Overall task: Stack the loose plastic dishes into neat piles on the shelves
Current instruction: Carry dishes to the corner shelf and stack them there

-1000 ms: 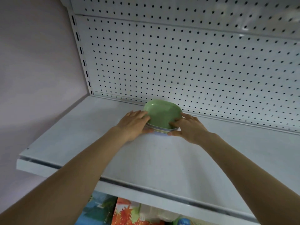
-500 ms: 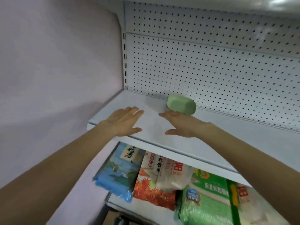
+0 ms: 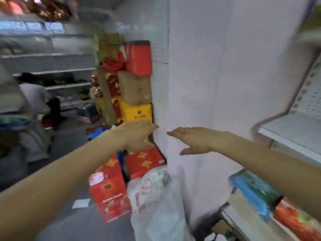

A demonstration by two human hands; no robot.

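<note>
Both my hands hang in the air with straight fingers and hold nothing. My left hand is in front of stacked boxes. My right hand is in front of a pale wall panel. The white shelf with the pegboard back shows only at the right edge. No dishes are in view; the picture is blurred by motion.
Red, brown and yellow cartons are stacked against the wall, with more red boxes and a clear plastic bag on the floor. Bagged goods lie on the lower shelf at right. A person crouches by far shelves at left.
My hands let go of the green dish pile and drew back from the shelf. The view swung left, so the dishes left the frame and the aisle came into sight.
</note>
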